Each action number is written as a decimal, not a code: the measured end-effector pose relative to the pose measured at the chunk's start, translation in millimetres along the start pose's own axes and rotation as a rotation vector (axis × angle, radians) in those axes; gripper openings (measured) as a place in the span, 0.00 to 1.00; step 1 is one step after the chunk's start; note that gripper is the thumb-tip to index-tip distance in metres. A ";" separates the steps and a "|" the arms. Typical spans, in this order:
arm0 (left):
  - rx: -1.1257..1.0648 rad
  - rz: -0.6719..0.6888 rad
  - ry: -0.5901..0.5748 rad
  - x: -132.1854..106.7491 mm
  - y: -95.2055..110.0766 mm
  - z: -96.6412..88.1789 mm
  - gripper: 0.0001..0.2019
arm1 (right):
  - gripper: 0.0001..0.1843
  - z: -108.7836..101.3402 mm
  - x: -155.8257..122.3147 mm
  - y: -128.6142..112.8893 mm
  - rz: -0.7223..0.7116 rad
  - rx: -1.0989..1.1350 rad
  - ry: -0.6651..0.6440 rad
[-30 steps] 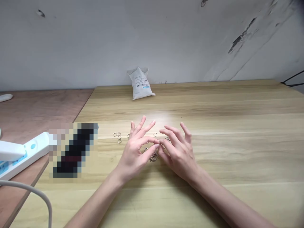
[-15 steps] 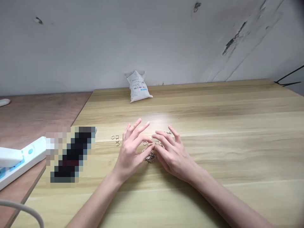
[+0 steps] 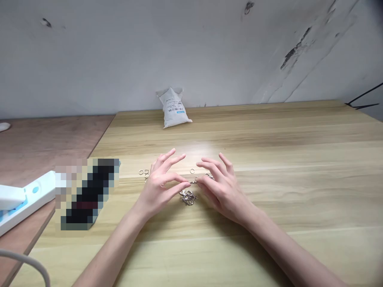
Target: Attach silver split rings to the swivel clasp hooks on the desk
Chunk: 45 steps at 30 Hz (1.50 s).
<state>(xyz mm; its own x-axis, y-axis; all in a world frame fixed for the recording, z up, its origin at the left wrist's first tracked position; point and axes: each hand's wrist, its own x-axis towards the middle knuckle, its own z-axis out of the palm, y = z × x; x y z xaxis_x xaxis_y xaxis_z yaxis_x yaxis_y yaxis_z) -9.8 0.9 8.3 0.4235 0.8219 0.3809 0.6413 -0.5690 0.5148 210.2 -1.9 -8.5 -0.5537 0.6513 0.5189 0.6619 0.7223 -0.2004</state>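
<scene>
My left hand point(image 3: 157, 185) pinches one end of a small silvery metal piece point(image 3: 193, 182) between thumb and index finger, its other fingers raised. Thumb and index finger of my right hand point(image 3: 223, 187) close on the other end, where part of a metal ring point(image 3: 196, 179) shows. What exactly the piece is, I cannot make out. Just below the fingertips lies a pile of small metal clasps and rings point(image 3: 188, 197). A single ring point(image 3: 192, 171) rests on the table beyond. More metal parts point(image 3: 209, 175) are partly hidden behind my right hand.
Several loose rings point(image 3: 141, 172) lie left of my left hand. A phone-like dark object point(image 3: 89, 195), blurred out, is farther left, beside a white power strip point(image 3: 30, 195). A white labelled packet point(image 3: 175, 109) stands at the back of the wooden table point(image 3: 284, 159), near the wall.
My hands have drawn slightly apart, so the metal piece between the fingertips and the pile below show more clearly. My left hand now covers part of the loose rings.
</scene>
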 end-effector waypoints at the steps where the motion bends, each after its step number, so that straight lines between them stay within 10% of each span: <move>1: 0.039 0.042 0.010 0.4 -1.2 -0.3 0.06 | 0.07 -0.8 0.0 1.4 0.021 0.023 0.000; 16: -0.208 -0.144 -0.038 -1.4 4.8 5.1 0.06 | 0.07 0.3 -2.2 -0.2 0.105 0.267 0.035; 25: 0.268 0.192 0.001 0.8 -0.9 6.2 0.08 | 0.06 0.9 -0.3 -2.8 0.138 0.274 0.032; 34: 0.326 0.025 -0.093 -3.7 -27.6 -2.7 0.07 | 0.08 9.6 -5.7 44.8 0.374 0.045 0.138; 45: 0.331 0.018 -0.115 -2.1 -15.0 11.2 0.12 | 0.09 6.7 -0.6 14.4 0.103 0.017 -0.052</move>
<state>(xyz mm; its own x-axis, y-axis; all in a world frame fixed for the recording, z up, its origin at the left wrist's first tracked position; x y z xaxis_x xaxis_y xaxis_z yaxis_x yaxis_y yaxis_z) -13.1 8.0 -8.8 0.4933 0.8204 0.2891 0.7982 -0.5590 0.2244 216.7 9.6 -17.2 -0.5086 0.7332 0.4513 0.7081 0.6544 -0.2652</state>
